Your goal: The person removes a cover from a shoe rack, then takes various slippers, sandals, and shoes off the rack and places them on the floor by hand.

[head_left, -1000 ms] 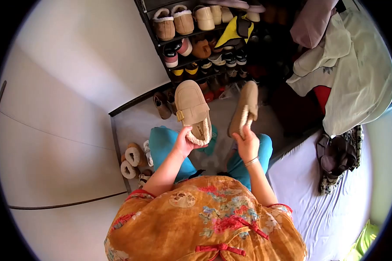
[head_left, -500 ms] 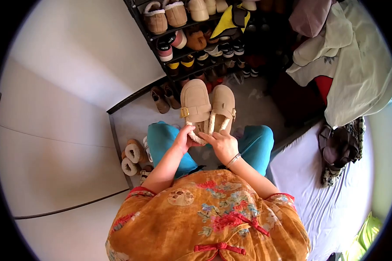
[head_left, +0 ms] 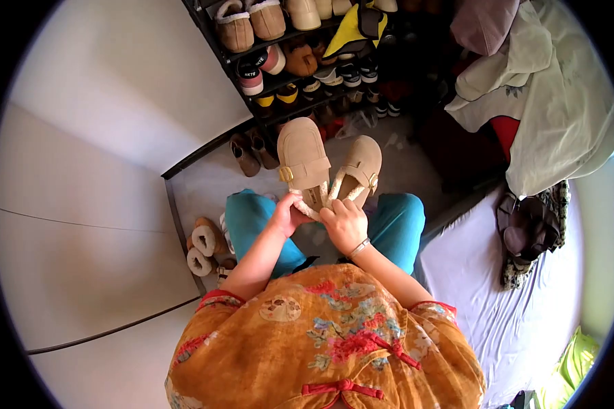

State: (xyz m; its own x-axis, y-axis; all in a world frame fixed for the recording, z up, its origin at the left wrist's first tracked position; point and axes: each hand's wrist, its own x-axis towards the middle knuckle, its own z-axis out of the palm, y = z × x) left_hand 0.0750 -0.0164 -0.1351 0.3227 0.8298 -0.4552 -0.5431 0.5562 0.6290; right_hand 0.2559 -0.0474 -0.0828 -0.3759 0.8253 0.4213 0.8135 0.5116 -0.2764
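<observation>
Two beige fleece-lined clogs with gold buckles are held up in front of my knees, toes pointing away. My left hand (head_left: 290,213) is closed on the heel of the left clog (head_left: 301,151), its thumb over the fleecy rim. The right clog (head_left: 363,158) tilts outward to the right. My right hand (head_left: 345,223), with a bracelet at the wrist, grips it by the heel, the fingers meeting the fleece edge. The two heels are close together, while the toes stand apart. Parts of both heels are hidden behind my fingers.
A black shoe rack (head_left: 266,82) with several pairs stands ahead. Brown shoes (head_left: 244,154) lie on the floor before it; fleece-lined slippers (head_left: 205,240) are at left by the white panel. On the right is a bed with a pale sheet (head_left: 471,273), dark clothing (head_left: 529,228) on it.
The right clog has swung outward to the right, so the toes are farther apart. My right hand's fingers have closed in at its heel. The view has shifted slightly.
</observation>
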